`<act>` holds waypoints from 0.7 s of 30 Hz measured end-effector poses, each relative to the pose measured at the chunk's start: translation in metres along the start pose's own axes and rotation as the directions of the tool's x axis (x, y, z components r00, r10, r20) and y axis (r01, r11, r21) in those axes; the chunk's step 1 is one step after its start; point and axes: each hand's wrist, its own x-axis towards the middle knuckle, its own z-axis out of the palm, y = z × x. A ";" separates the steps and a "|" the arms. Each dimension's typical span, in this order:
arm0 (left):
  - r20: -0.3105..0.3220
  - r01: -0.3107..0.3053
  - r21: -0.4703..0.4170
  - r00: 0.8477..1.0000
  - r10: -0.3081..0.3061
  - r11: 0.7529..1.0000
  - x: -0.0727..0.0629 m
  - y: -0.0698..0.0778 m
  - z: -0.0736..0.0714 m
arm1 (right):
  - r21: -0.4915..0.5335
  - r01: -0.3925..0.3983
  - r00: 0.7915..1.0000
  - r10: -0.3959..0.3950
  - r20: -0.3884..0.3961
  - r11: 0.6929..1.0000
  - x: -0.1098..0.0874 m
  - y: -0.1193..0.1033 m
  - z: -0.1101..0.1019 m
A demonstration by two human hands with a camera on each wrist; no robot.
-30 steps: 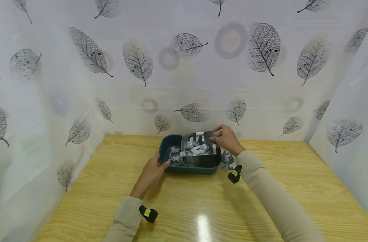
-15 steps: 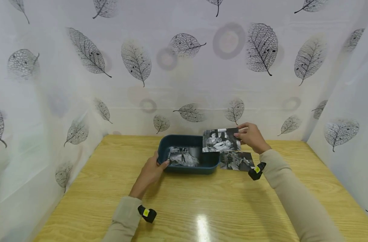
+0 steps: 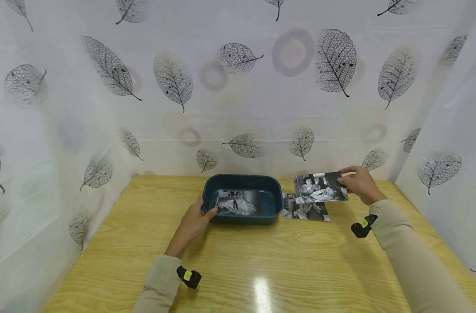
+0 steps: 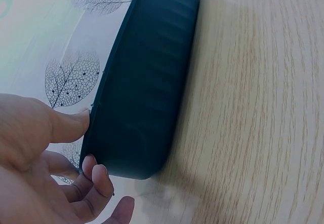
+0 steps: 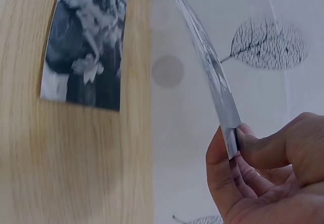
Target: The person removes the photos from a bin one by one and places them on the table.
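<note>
My left hand point(image 3: 194, 219) pinches the near left corner of a dark teal plastic tray point(image 3: 275, 213), thumb over the rim and fingers against the outer wall. Inside it, toward the left, lies a black-and-white photo point(image 3: 238, 203). My right hand point(image 3: 361, 184) holds another black-and-white photo point(image 3: 320, 188) by its right edge, thumb on one face and fingers behind, in the air right of the tray. The right wrist view shows this held photo point(image 5: 215, 82) nearly edge-on and slightly bent. A third photo point(image 3: 308, 211) lies flat on the table beside the tray, partly covered by the held one.
The wooden table point(image 3: 238, 261) runs up to a pale curtain point(image 3: 246, 108) with leaf prints, which also hangs along both sides. A black wrist camera point(image 3: 364, 226) sits on the right sleeve, a second wrist camera point(image 3: 189, 277) on the left.
My right hand has carried its photo rightward out from over the tray, to above the photo on the table. The left hand keeps its hold on the tray corner.
</note>
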 end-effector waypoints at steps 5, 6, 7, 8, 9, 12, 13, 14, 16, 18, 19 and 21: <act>-0.005 -0.004 0.000 1.000 0.004 1.000 0.000 0.000 0.000 | -0.017 -0.021 1.000 0.021 0.000 1.000 -0.005 0.021 -0.016; -0.007 -0.012 0.004 1.000 0.012 1.000 0.000 0.000 0.000 | -0.010 -0.030 1.000 0.030 -0.001 1.000 -0.006 0.025 -0.019; -0.010 -0.019 0.005 1.000 0.019 1.000 0.000 0.000 0.000 | -0.011 -0.038 0.999 0.038 -0.003 0.999 -0.007 0.030 -0.022; -0.012 -0.028 0.006 1.000 0.028 1.000 0.000 0.000 0.000 | -0.011 -0.047 0.999 0.047 -0.003 0.999 -0.008 0.034 -0.025; -0.013 -0.036 0.007 0.999 0.036 0.999 0.000 0.001 0.000 | -0.010 -0.059 0.998 0.059 -0.005 0.998 -0.009 0.038 -0.027; -0.015 -0.041 0.009 0.999 0.041 0.999 0.000 0.001 0.001 | -0.013 -0.107 0.994 0.106 -0.015 0.994 -0.012 0.051 -0.033; -0.013 -0.037 0.010 0.999 0.038 0.999 0.000 0.001 0.001 | -0.015 -0.116 0.993 0.116 -0.020 0.993 -0.013 0.055 -0.035; -0.012 -0.033 0.012 0.999 0.033 0.999 0.000 0.001 0.001 | -0.012 -0.123 0.992 0.123 -0.021 0.992 -0.014 0.059 -0.037; -0.009 -0.026 0.011 1.000 0.026 1.000 0.000 0.000 0.001 | -0.009 -0.132 0.991 0.132 -0.026 0.991 -0.015 0.068 -0.040; -0.007 -0.017 0.009 1.000 0.017 1.000 0.000 0.000 0.000 | -0.012 -0.144 0.989 0.144 -0.032 0.989 -0.017 0.075 -0.042; -0.004 -0.013 0.007 1.000 0.013 1.000 0.000 0.001 0.000 | -0.012 -0.151 0.988 0.151 -0.036 0.988 -0.018 0.078 -0.043; -0.003 -0.011 -0.002 1.000 0.011 1.000 -0.001 0.001 0.000 | -0.023 -0.169 0.985 0.168 -0.038 0.985 -0.020 0.081 -0.045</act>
